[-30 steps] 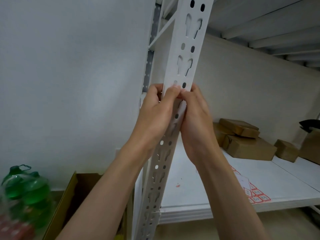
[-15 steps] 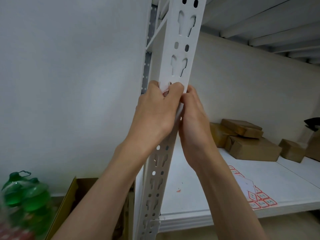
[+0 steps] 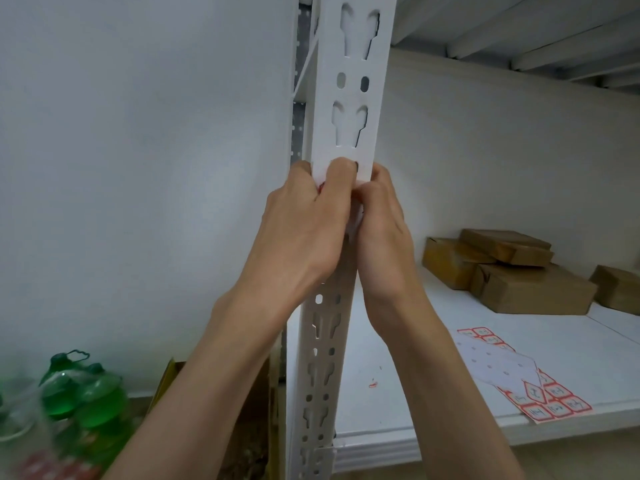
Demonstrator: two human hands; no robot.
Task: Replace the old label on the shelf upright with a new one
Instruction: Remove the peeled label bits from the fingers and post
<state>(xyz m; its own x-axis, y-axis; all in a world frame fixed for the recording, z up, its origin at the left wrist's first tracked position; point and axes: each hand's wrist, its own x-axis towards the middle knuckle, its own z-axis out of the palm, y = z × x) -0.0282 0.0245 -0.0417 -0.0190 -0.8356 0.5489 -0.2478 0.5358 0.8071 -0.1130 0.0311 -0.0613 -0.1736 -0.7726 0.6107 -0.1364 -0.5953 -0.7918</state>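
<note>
A white perforated shelf upright (image 3: 349,98) runs from top to bottom through the middle of the view. Both of my hands press against its front face at mid height. My left hand (image 3: 304,230) curls over the upright from the left, and a sliver of red-edged label (image 3: 320,186) shows between its fingers. My right hand (image 3: 381,230) lies against the right edge, fingertips touching the left hand's. Most of the label is hidden under my fingers. A sheet of red-bordered labels (image 3: 540,400) lies on the white shelf board (image 3: 433,393) at the lower right.
Brown cardboard parcels (image 3: 512,271) are stacked at the back of the shelf. A white wall stands to the left. Green bottles (image 3: 83,393) and an open cardboard box (image 3: 249,438) sit on the floor at lower left. A small red scrap (image 3: 372,384) lies on the shelf board.
The view has shifted so the upright looks more vertical. Both hands stay pressed on the same spot of the upright, with the left fingers curled a little tighter.
</note>
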